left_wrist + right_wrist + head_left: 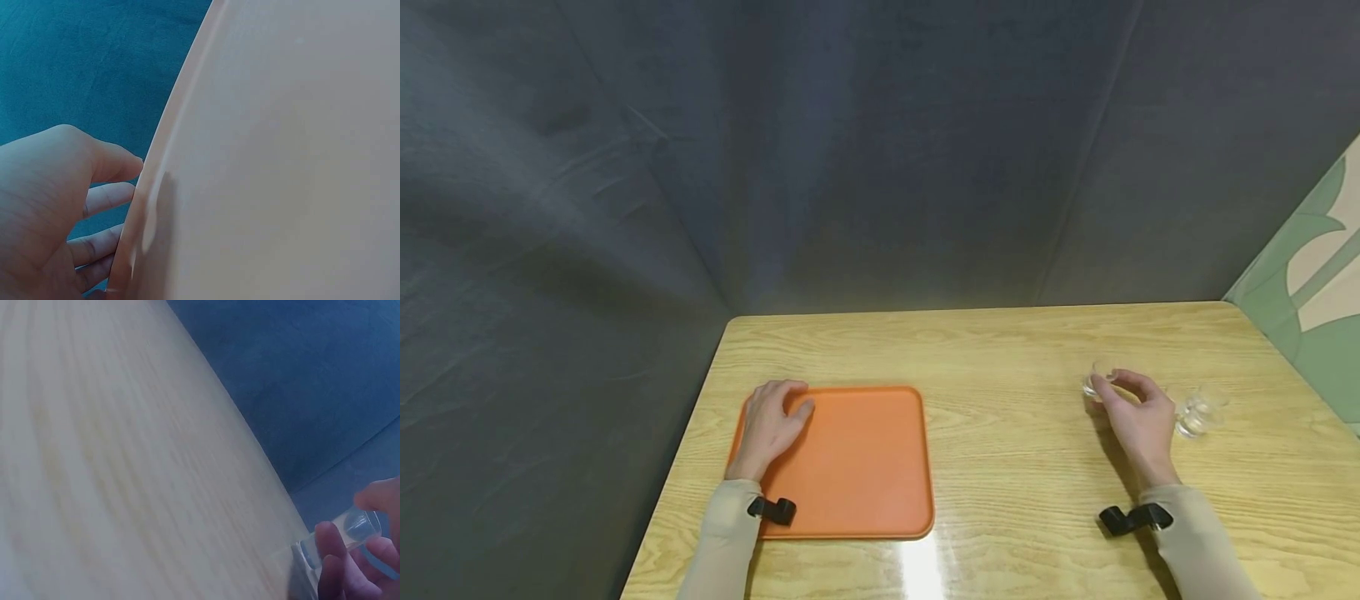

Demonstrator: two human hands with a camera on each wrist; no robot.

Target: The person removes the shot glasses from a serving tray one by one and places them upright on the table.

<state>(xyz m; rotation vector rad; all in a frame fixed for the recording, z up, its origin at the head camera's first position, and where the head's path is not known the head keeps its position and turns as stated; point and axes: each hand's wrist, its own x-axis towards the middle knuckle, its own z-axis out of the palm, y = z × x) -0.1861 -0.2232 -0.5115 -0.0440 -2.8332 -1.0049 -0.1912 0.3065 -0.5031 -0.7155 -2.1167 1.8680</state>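
On the right of the table my right hand [1138, 423] pinches a small clear glass [1088, 387] between thumb and fingers. The right wrist view shows the fingers curled round this glass [355, 526], whose base is at or close to the tabletop. Just right of that hand stand more clear glass pieces [1193, 415], too blurred to count. My left hand [771, 429] lies over the left side of an orange tray [857, 467], its fingers loosely bent. In the left wrist view the thumb and fingers are by the tray's rim [164, 137], gripping nothing that I can make out.
The light wooden table [1000, 467] carries the tray at left and the glasses at right. Dark cloth [887, 167] hangs behind the table and along its left side. A green and beige leaf-patterned surface [1322, 292] borders the right edge.
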